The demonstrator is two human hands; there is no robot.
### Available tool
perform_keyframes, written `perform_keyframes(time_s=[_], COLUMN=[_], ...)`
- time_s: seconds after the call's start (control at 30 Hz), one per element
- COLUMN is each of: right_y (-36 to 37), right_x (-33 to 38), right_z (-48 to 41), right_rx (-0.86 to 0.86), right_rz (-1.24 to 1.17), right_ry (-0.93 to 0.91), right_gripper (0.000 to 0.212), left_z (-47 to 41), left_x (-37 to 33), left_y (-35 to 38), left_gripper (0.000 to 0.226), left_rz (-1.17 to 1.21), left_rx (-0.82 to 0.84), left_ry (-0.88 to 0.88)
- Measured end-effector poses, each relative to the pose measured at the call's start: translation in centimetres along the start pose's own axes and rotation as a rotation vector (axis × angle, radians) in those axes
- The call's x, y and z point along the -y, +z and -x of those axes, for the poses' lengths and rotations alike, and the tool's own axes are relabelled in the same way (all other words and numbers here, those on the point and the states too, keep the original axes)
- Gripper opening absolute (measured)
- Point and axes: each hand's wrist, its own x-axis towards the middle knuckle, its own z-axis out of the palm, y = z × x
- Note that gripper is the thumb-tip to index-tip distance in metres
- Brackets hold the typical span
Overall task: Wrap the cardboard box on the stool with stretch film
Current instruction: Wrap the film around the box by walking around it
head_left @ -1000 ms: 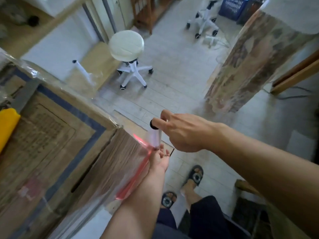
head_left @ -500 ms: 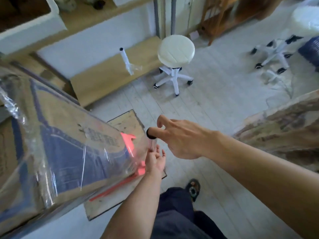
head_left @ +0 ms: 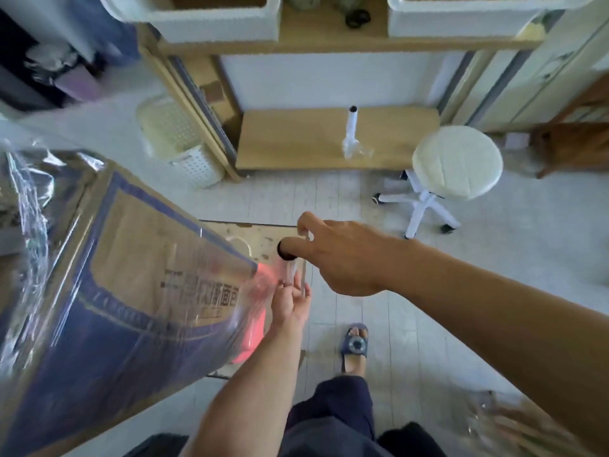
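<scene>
Cardboard box [head_left: 108,291] fills the left and lower left of the frame, tilted, already under clear stretch film [head_left: 36,206] that bunches at its upper left corner. The stool it sits on is hidden under it. Film roll [head_left: 290,262] stands upright at frame centre, just beside the box's near corner. Right hand [head_left: 342,255] is closed on the roll's top, thumb plugged into the dark core end. Left hand [head_left: 290,301] grips the roll's lower end from below, fingers curled round it. Holding both ends likely lets the roll spin and keeps the sheet taut across the box face; a reddish patch shows through the film there.

Writing: box face has a blue border and dark printed characters, too blurred to read. No brand legible.

Upper right: a spare white stool [head_left: 456,163], and a second roll [head_left: 352,127] upright on a low wooden shelf [head_left: 296,140]. Neither in use.
</scene>
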Motion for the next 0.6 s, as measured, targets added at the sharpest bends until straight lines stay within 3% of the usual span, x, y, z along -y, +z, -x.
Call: perform_keyframes(time_s=[0.1,0.27,0.33,0.47,0.53,0.6], right_y=[-1.8,-4.0,-5.1,-7.1,-8.0,-9.1], right_x=[-2.0,-4.0,-4.7,-5.6,-6.2,-6.8], right_z=[-2.3,-6.5,-8.4,-12.0,-13.9,-16.0], right_rx=[0.041,0.116,0.141,0.198,0.227,0.242], right_rz=[0.014,0.084,0.117,0.156,0.173,0.19], right_ry=[-0.089,-0.272,-0.335,-0.48,-0.556,-0.599], right_gripper=[0.058,0.062,0.064,0.066,0.064,0.061], left_z=[-1.3,-2.4,-2.9,-4.0,-4.8,-5.6], left_x=[-0.9,-0.9,-1.1,-2.5,-3.7,-4.9], left_y=[1.7,4.0,5.1,7.8,8.5,8.8], left_gripper=[0.049,0.048,0.055,0.037,0.043,0.076], left_rz=[0.045,0.026,0.073,0.261,0.381,0.548], left_rx=[-0.026,-0.101,-0.114,-0.182,-0.183,-0.21], left_ry=[0.058,0.178,0.203,0.295,0.3,0.268])
